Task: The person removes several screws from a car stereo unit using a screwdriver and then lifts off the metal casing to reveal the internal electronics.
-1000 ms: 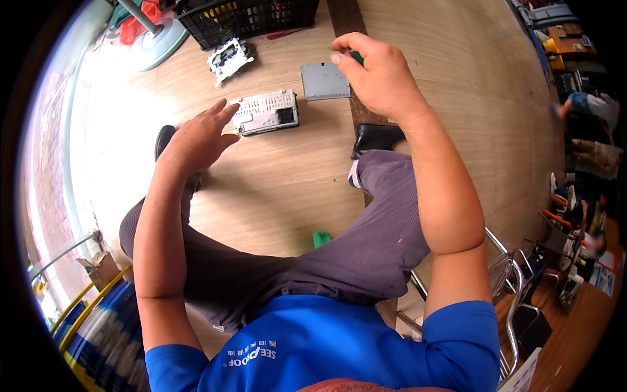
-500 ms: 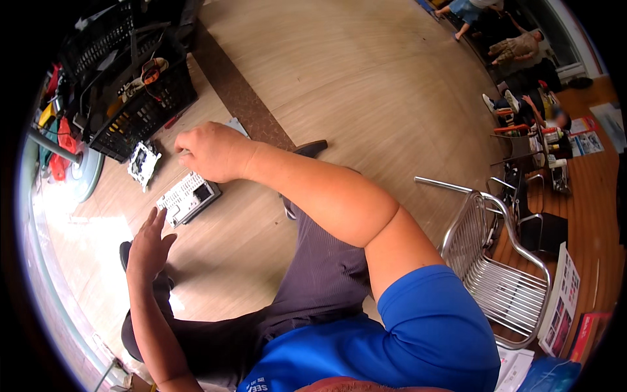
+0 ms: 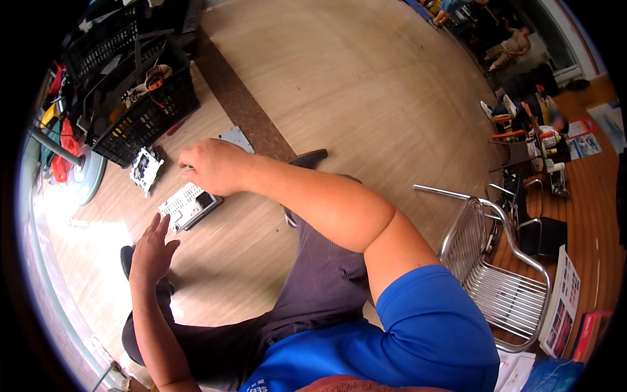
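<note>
On the floor in front of me lies a silver metal device housing [image 3: 186, 206] with slots in its top and a dark part at its right end. My left hand [image 3: 153, 253] is at its near left edge, fingers stretched out and thumb apart, gripping nothing; whether the fingertips touch the housing is unclear. My right hand [image 3: 217, 167] is over its far side, the fingers curled together in a pinch. A tiny greenish bit shows at those fingertips, too small to name. Left of that hand lies a whitish metal frame with a dark mechanism [image 3: 147, 171].
A flat grey metal plate [image 3: 238, 138] lies beyond my right hand. Black plastic baskets [image 3: 147, 117] with cables and tools stand far left, near a round fan base [image 3: 88, 183]. A metal chair [image 3: 499, 284] and a wooden table [image 3: 591, 228] are right. Several people are far right.
My right hand has come slightly nearer to me, uncovering more of the grey plate. A greenish bit now shows at its fingertips. My left hand stays by the housing; the view has shifted a little.
</note>
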Demonstrator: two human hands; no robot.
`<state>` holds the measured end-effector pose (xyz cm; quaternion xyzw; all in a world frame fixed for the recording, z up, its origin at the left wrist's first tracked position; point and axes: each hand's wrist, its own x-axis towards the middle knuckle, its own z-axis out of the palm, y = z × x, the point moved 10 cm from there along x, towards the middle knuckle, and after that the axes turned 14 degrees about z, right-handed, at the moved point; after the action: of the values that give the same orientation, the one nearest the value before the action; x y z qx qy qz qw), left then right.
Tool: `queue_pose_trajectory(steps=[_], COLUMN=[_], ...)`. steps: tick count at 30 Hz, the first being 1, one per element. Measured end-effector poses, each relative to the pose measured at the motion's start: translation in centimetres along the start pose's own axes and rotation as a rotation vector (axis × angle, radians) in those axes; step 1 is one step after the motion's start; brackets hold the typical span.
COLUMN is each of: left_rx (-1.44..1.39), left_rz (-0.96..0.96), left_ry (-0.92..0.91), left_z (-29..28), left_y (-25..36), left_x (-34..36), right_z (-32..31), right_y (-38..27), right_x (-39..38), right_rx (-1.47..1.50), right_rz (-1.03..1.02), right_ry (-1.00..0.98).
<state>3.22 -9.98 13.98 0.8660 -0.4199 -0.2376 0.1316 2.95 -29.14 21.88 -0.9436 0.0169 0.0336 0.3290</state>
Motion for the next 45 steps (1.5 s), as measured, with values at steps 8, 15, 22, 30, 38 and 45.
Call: queue_pose_trajectory(steps=[8, 15, 22, 30, 38, 45], left_rx=[0.033, 0.032, 0.041, 0.041, 0.043, 0.004], left_rz=[0.034, 0.038, 0.048, 0.042, 0.045, 0.077], left_ry=[0.009, 0.015, 0.034, 0.030, 0.030, 0.037], left_z=[0.2, -0.1, -0.1, -0.4, -0.1, -0.4], left_y=[-0.3, -0.2, -0.1, 0.2, 0.3, 1.2], left_x=[-0.1, -0.3, -0.4, -0.6, -0.5, -0.1], right_z=[0.7, 1.4, 1.7, 2.1, 2.6, 3.3], right_y=[-0.4, -0.6, -1.2, -1.7, -1.5, -1.2], right_x=[-0.1, -0.2, -0.7, -1.1, -1.1, -0.8], right_rx=[0.000, -0.015, -0.026, -0.040, -0.041, -0.045], right_rz=[0.010, 0.007, -0.030, -0.037, -0.024, -0.015], right_ry=[-0.035, -0.056, -0.083, -0.096, -0.097, -0.103])
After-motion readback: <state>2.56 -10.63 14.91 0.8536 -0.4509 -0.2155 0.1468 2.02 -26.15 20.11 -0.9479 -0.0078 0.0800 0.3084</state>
